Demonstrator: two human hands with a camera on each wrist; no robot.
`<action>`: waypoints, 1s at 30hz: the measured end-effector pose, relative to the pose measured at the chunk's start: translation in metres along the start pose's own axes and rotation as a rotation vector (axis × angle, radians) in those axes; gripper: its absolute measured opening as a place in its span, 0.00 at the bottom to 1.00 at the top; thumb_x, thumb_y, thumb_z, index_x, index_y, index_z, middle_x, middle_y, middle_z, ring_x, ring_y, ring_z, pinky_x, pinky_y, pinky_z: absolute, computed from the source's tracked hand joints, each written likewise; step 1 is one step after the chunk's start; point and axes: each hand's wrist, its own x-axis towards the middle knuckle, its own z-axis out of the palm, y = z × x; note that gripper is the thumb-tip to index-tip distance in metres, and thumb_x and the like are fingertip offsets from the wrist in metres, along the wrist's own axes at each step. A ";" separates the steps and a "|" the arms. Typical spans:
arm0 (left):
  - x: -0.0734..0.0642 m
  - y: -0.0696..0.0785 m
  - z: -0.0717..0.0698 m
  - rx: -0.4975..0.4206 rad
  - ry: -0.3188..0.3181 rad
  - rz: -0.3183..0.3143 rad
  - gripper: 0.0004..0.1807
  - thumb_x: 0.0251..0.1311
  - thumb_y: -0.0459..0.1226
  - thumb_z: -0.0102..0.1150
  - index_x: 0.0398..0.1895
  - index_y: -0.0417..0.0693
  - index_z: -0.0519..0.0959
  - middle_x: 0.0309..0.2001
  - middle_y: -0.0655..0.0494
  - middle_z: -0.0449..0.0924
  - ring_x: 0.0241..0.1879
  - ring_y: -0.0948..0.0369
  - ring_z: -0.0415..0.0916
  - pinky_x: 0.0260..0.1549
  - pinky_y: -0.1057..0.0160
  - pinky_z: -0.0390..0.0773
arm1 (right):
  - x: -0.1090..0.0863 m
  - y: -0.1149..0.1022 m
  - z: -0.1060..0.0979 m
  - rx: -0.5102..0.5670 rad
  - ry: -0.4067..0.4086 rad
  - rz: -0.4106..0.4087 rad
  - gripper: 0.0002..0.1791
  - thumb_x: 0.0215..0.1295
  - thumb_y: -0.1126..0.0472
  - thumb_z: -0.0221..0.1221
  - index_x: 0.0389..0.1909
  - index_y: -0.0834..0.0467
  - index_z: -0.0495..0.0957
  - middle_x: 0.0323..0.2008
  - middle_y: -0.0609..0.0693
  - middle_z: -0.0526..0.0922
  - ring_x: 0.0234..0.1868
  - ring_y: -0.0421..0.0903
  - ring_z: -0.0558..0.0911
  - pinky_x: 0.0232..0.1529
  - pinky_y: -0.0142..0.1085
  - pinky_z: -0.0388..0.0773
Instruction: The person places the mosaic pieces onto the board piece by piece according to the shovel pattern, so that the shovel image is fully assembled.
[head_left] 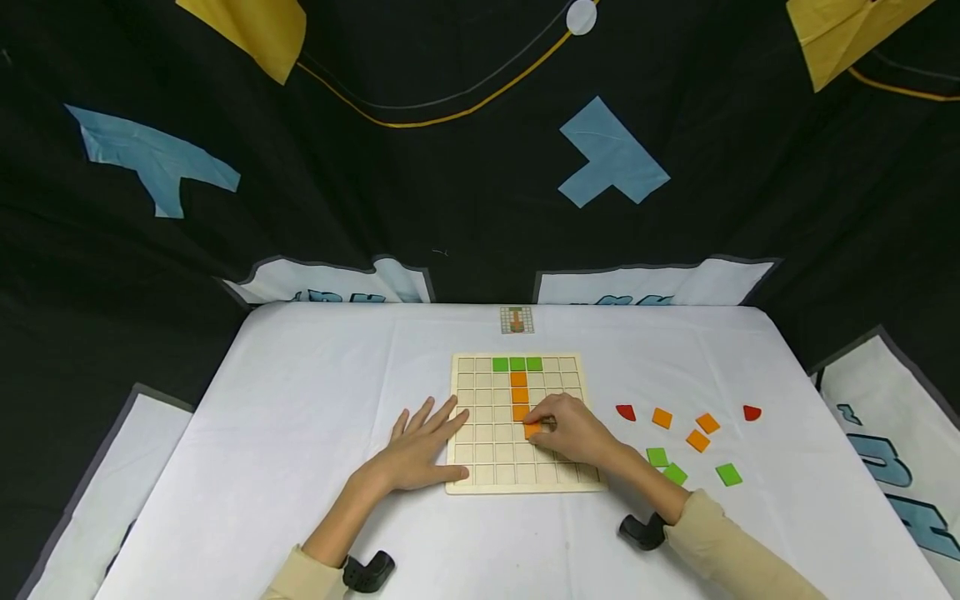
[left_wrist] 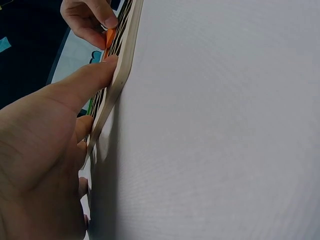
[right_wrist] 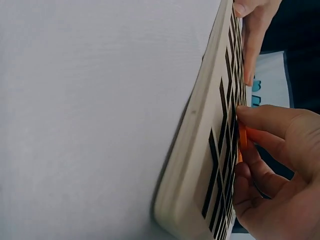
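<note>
A pale wooden grid board (head_left: 480, 475) lies on the white table. Three green square tiles (head_left: 517, 364) form a row near its far edge, and a column of three orange tiles (head_left: 519, 396) runs toward me below the middle one. Just under that column, my right hand (head_left: 573, 429) pinches an orange square tile (head_left: 532, 430) between thumb and fingers; in the right wrist view this tile (right_wrist: 242, 134) stands tilted at the board's surface. My left hand (head_left: 412, 454) rests with spread, straight fingers on the board's left edge, its thumb (left_wrist: 97, 75) touching the near corner.
Right of the board lie loose orange tiles (head_left: 698, 440), green tiles (head_left: 657, 457) and two red rounded pieces (head_left: 626, 412). A small picture card (head_left: 517, 320) of a grid pattern lies at the table's far edge. Black cameras (head_left: 368, 572) are worn at both wrists.
</note>
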 end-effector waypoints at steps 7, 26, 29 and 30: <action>0.000 0.000 -0.001 -0.001 -0.001 -0.003 0.47 0.60 0.61 0.61 0.78 0.52 0.58 0.80 0.49 0.44 0.77 0.42 0.33 0.67 0.31 0.33 | 0.002 -0.001 0.005 -0.013 0.009 -0.035 0.11 0.54 0.67 0.72 0.39 0.58 0.88 0.39 0.43 0.86 0.47 0.47 0.80 0.53 0.45 0.74; -0.002 0.002 -0.003 -0.017 0.007 0.004 0.47 0.60 0.61 0.61 0.78 0.51 0.60 0.79 0.48 0.46 0.77 0.41 0.35 0.67 0.31 0.33 | 0.006 -0.009 0.010 -0.004 0.008 -0.006 0.11 0.53 0.65 0.73 0.39 0.56 0.89 0.38 0.42 0.83 0.45 0.45 0.78 0.51 0.43 0.76; -0.001 0.002 -0.002 -0.018 0.006 0.004 0.47 0.60 0.61 0.61 0.78 0.50 0.60 0.79 0.48 0.46 0.77 0.40 0.35 0.66 0.31 0.34 | 0.006 -0.008 0.010 -0.004 0.004 -0.002 0.11 0.54 0.64 0.73 0.40 0.55 0.88 0.39 0.41 0.83 0.46 0.45 0.78 0.51 0.43 0.76; -0.001 0.002 -0.002 -0.017 0.007 0.004 0.47 0.60 0.61 0.61 0.78 0.50 0.60 0.79 0.48 0.46 0.77 0.41 0.35 0.66 0.30 0.34 | 0.006 -0.008 0.010 -0.004 0.002 0.000 0.11 0.54 0.64 0.73 0.40 0.55 0.88 0.40 0.41 0.83 0.46 0.45 0.78 0.50 0.43 0.75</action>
